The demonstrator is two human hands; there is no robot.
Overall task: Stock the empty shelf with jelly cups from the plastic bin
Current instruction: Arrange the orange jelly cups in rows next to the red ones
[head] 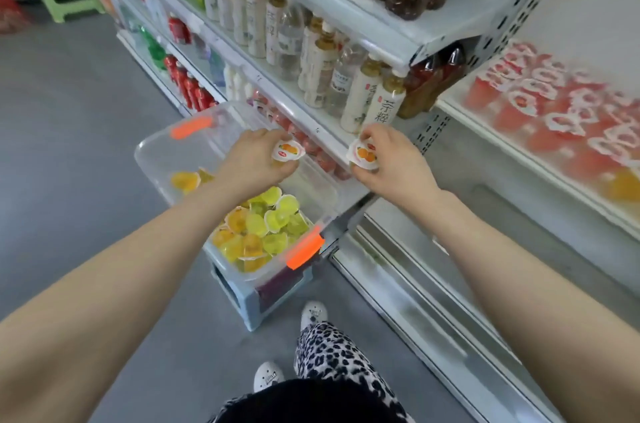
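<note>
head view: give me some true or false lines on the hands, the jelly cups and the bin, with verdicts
1. The left hand holds a jelly cup. True.
2. The right hand is empty. False: its fingers hold a second jelly cup.
3. The plastic bin stands on the floor. False: it rests on a stool.
4. Red jelly cups stand on the right shelf. True.

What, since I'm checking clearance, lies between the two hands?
Head view: red jelly cups under the bottle shelf, between left hand and right hand.
</note>
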